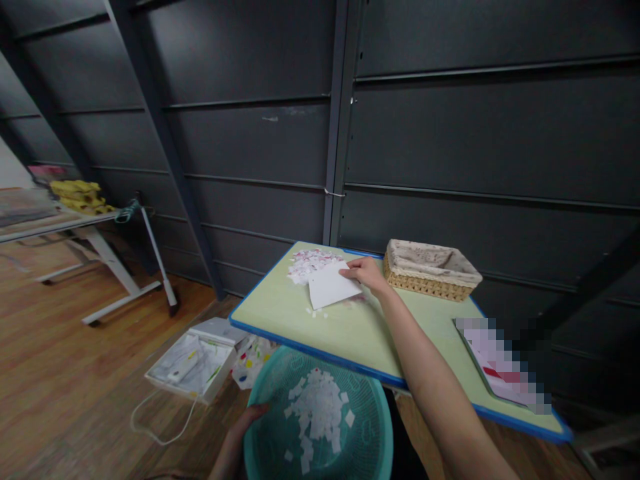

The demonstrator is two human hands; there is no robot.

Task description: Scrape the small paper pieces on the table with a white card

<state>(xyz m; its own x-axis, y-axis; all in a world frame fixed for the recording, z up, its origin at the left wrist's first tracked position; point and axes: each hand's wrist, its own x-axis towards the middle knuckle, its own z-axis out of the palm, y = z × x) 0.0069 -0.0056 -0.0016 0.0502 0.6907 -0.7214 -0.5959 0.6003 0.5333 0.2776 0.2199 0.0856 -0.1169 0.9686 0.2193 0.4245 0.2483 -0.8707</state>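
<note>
My right hand (364,272) reaches over the table and pinches a white sheet of card or stiff paper (330,285) by its right side. Behind and left of that sheet lies a heap of small paper pieces (307,262), white with some pink and red. A few white scraps (317,313) lie in front of it. Below the table's front edge, my left hand (255,415) grips the left rim of a teal plastic basket (383,427); most of its fingers are hidden. Many cut white paper pieces (317,407) lie inside the basket.
The pale green table (280,313) has a blue edge. A lined wicker basket (433,283) stands at its back right, and a partly pixelated flat item (500,367) lies at the right. On the floor at left sits an open white box (193,367) with a cord.
</note>
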